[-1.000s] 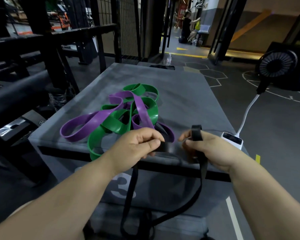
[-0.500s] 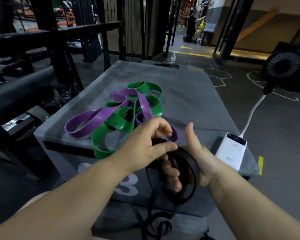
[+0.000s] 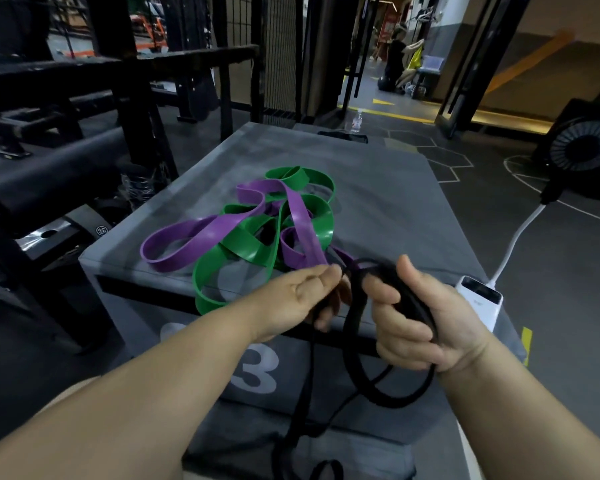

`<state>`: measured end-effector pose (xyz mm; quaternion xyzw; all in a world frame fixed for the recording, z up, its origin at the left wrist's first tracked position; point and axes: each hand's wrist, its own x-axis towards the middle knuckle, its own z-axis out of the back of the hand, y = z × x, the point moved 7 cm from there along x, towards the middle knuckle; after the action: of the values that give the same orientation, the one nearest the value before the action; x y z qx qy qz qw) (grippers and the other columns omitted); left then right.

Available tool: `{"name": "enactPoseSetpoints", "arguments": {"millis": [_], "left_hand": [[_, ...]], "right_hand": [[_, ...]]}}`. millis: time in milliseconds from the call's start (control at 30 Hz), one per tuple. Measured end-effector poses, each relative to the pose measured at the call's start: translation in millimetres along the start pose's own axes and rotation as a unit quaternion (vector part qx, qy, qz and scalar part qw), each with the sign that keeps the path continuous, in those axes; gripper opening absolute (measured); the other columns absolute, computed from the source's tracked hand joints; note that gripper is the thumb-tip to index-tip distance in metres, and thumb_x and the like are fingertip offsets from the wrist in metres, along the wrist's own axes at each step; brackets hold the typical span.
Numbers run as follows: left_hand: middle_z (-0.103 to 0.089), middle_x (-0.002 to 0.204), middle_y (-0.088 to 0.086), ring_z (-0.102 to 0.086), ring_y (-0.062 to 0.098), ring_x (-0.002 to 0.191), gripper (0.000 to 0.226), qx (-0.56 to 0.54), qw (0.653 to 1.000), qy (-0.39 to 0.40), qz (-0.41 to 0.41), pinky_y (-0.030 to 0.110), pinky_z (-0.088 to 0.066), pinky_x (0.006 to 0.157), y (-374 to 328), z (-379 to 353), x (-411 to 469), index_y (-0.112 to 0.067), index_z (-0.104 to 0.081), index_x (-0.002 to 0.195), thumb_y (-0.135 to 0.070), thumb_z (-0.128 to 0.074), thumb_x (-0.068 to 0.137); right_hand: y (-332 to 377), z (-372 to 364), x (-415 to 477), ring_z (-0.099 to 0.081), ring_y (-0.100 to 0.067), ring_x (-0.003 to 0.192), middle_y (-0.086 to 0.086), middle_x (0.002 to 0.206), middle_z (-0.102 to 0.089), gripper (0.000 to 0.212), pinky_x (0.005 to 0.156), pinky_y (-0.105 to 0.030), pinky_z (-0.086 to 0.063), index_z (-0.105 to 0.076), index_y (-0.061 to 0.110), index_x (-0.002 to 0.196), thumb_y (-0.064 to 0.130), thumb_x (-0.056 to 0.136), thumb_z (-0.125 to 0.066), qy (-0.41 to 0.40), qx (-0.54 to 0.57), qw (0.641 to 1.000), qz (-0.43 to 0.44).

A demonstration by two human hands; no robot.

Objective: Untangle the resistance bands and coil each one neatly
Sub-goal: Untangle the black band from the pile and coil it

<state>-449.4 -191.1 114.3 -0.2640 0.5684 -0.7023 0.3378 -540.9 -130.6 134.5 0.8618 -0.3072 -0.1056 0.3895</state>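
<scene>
A black resistance band (image 3: 378, 396) is looped around my right hand (image 3: 420, 323), whose fingers curl round its coils in front of the grey plyo box (image 3: 395, 202). My left hand (image 3: 305, 296) pinches a strand of the same black band just left of the right hand. The rest of the black band hangs down past the box's front, towards the floor. On the box top a purple band (image 3: 201, 237) and a green band (image 3: 250, 247) lie tangled together.
A white power bank (image 3: 480, 301) sits on the box's near right corner, its white cable running to a black fan (image 3: 584, 150) on the floor. Black gym racks and padded rollers (image 3: 49, 168) stand to the left. A person crouches far back.
My left hand has carried the black band over my right hand, adding a turn. The right hand has closed its fingers round the coil, and both hands now sit slightly higher.
</scene>
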Motion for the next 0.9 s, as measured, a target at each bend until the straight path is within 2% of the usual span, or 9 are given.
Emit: {"name": "enactPoseSetpoints", "arguments": {"millis": [100, 200, 300, 433, 567, 667, 733, 800, 900], "left_hand": [[-0.048, 0.066, -0.011, -0.043, -0.002, 0.053, 0.038, -0.089, 0.994, -0.032, -0.060, 0.012, -0.036, 0.052, -16, 7, -1, -0.016, -0.051, 0.100, -0.050, -0.040, 0.086], [-0.043, 0.063, -0.018, -0.038, -0.001, 0.054, 0.029, -0.025, 0.993, -0.023, -0.115, 0.013, -0.034, 0.055, -25, 10, 0, -0.014, -0.048, 0.093, -0.043, -0.046, 0.095], [-0.052, 0.074, -0.016, -0.047, -0.002, 0.067, 0.026, 0.032, 0.986, -0.004, -0.163, 0.012, -0.040, 0.066, -29, -2, 0, -0.013, -0.053, 0.092, -0.038, -0.055, 0.088], [-0.061, 0.083, -0.013, -0.056, 0.001, 0.079, 0.049, -0.009, 0.987, -0.048, -0.156, 0.018, -0.044, 0.076, -23, 1, 4, -0.016, -0.060, 0.095, -0.062, -0.057, 0.078], [-0.066, 0.081, -0.015, -0.059, -0.001, 0.083, 0.092, -0.031, 0.995, -0.001, -0.099, 0.014, -0.046, 0.080, -12, -6, 1, 0.000, -0.058, 0.100, -0.085, -0.047, 0.066], [-0.054, 0.068, 0.000, -0.052, 0.009, 0.064, 0.074, -0.086, 0.992, -0.010, -0.088, 0.022, -0.045, 0.063, -12, -9, 1, -0.006, -0.054, 0.087, -0.078, -0.050, 0.072], [-0.042, 0.054, -0.005, -0.039, 0.005, 0.049, 0.057, -0.128, 0.985, -0.021, -0.117, 0.019, -0.033, 0.048, -21, -7, 0, -0.014, -0.051, 0.076, -0.072, -0.052, 0.076], [-0.039, 0.051, -0.014, -0.035, 0.001, 0.046, 0.049, -0.136, 0.979, -0.026, -0.151, 0.013, -0.028, 0.047, -28, -4, -1, -0.023, -0.048, 0.068, -0.072, -0.054, 0.071], [-0.051, 0.053, -0.012, -0.047, 0.002, 0.049, 0.052, -0.121, 0.977, -0.052, -0.168, 0.012, -0.039, 0.050, -27, 3, 0, -0.021, -0.054, 0.070, -0.072, -0.063, 0.065]], "right_hand": [[-6, 11, -7, -0.064, -0.019, 0.062, -0.001, 0.070, -0.060, 0.017, 0.065, -0.029, -0.053, -0.045, 0.009, 0.103, 0.025, 0.100, -0.050, -0.030, -0.095, 0.995, -0.020], [-19, 21, -7, -0.069, -0.022, 0.071, -0.001, 0.072, -0.062, 0.027, 0.070, -0.031, -0.055, -0.043, 0.008, 0.104, 0.022, 0.093, -0.063, -0.053, -0.145, 0.986, -0.059], [-25, 18, -2, -0.066, -0.014, 0.060, 0.003, 0.067, -0.061, 0.027, 0.066, -0.029, -0.054, -0.057, 0.016, 0.101, 0.042, 0.094, -0.058, -0.045, -0.114, 0.990, -0.071], [-22, 12, 4, -0.040, -0.001, 0.031, 0.012, 0.046, -0.048, 0.050, 0.044, -0.017, -0.043, -0.058, 0.022, 0.082, 0.072, 0.081, -0.053, -0.076, -0.062, 0.992, -0.077], [-18, 7, 8, -0.033, -0.003, 0.030, 0.011, 0.047, -0.049, 0.049, 0.042, -0.016, -0.041, -0.055, 0.020, 0.081, 0.068, 0.087, -0.048, -0.055, -0.030, 0.994, -0.088], [-16, 12, 6, -0.043, -0.003, 0.033, 0.006, 0.048, -0.050, 0.046, 0.040, -0.015, -0.040, -0.057, 0.019, 0.076, 0.064, 0.084, -0.058, -0.082, -0.049, 0.992, -0.085], [-17, 20, 3, -0.042, -0.009, 0.033, 0.000, 0.049, -0.048, 0.050, 0.038, -0.016, -0.038, -0.060, 0.018, 0.071, 0.067, 0.071, -0.071, -0.140, -0.103, 0.980, -0.096], [-18, 24, 1, -0.044, -0.015, 0.037, -0.004, 0.051, -0.048, 0.058, 0.041, -0.018, -0.038, -0.064, 0.015, 0.069, 0.072, 0.064, -0.072, -0.163, -0.160, 0.967, -0.114], [-13, 21, 0, -0.049, -0.018, 0.041, 0.000, 0.047, -0.048, 0.057, 0.048, -0.024, -0.041, -0.067, 0.016, 0.067, 0.073, 0.067, -0.069, -0.162, -0.213, 0.959, -0.098]]}}
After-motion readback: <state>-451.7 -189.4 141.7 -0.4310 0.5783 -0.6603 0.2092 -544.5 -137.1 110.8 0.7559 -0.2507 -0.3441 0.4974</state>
